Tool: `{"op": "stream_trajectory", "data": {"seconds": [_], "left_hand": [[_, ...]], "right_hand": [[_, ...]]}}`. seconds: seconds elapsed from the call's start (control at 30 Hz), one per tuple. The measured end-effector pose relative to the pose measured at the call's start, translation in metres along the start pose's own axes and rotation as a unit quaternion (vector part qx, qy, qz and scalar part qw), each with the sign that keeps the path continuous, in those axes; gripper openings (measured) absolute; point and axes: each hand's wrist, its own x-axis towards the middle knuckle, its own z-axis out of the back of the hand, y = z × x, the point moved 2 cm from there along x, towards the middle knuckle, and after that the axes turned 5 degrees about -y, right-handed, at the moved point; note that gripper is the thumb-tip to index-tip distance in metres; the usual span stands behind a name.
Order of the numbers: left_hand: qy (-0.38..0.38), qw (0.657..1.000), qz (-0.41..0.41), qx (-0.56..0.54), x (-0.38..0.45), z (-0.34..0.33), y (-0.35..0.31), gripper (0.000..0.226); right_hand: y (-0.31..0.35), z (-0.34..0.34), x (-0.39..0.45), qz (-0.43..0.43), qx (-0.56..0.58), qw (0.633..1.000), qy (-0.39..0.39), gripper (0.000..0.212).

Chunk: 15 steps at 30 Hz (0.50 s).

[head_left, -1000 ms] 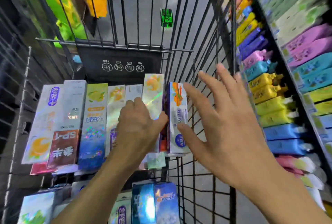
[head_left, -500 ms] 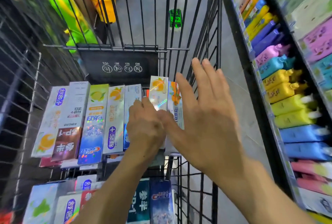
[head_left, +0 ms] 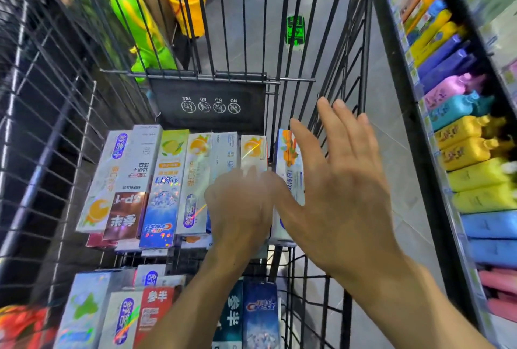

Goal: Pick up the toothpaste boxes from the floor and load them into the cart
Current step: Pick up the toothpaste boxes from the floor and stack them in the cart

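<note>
Two rows of toothpaste boxes (head_left: 173,180) are already lying in the cart (head_left: 282,77); left hand (head_left: 240,208), blurred, is pressing them, grip unclear; right hand (head_left: 335,186), at three o'clock, is spreading flat against the end box (head_left: 288,164).

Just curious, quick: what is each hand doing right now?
Left hand: blurred on the toothpaste boxes; grip cannot be told.
Right hand: open, holding nothing.
</note>
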Motion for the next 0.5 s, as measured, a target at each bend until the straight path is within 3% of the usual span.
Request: {"op": "stream_trajectory", "data": {"seconds": [0.07,0.17,0.27,0.43,0.5], "left_hand": [[0.016,1.0,-0.003,-0.012,-0.001,-0.003,0.004,0.073],[-0.03,0.999,-0.032,-0.03,0.002,0.002,0.006,0.051],[-0.057,0.994,-0.085,-0.044,0.006,0.026,0.008,0.054],[-0.057,0.988,-0.141,0.003,0.008,0.122,0.011,0.056],[-0.068,0.982,-0.176,0.011,0.003,0.168,0.009,0.055]], "right_hand": [[0.0,0.0,0.0,0.001,0.001,1.0,-0.002,0.062],[0.0,0.0,-0.001,0.0,0.009,1.0,-0.014,0.058],[-0.001,0.001,-0.002,-0.001,0.013,1.0,-0.018,0.055],[0.008,0.024,-0.01,-0.041,0.035,0.995,0.084,0.066],[0.012,0.052,-0.015,-0.073,0.065,0.991,0.088,0.068]]}}
